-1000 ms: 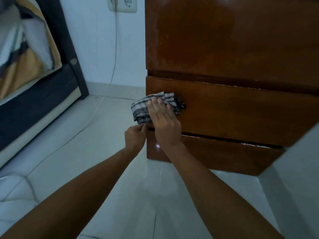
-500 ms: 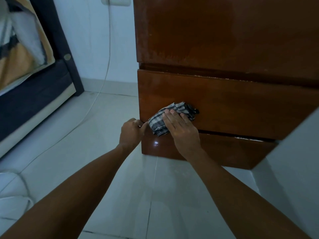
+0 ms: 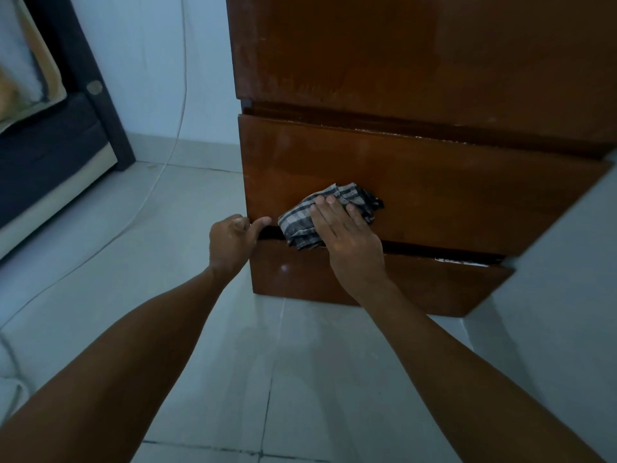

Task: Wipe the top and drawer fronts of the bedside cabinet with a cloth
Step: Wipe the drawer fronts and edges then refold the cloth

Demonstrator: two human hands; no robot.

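Pressing flat-fingered, the right hand (image 3: 347,238) pins the crumpled grey checked cloth (image 3: 320,217) low on the glossy brown wooden drawer front (image 3: 450,195). Unwiped wood stretches frame-right. The left hand (image 3: 230,242), curled and holding nothing, braces the drawer's left corner.

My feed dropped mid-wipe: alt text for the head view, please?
The right hand presses a checked cloth flat against the middle drawer front of a brown bedside cabinet. The left hand holds the drawer's lower left corner.

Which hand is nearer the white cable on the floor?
Left. The left hand sits at the cabinet's left corner, toward the white cable; the right hand presses the cloth, farther away.
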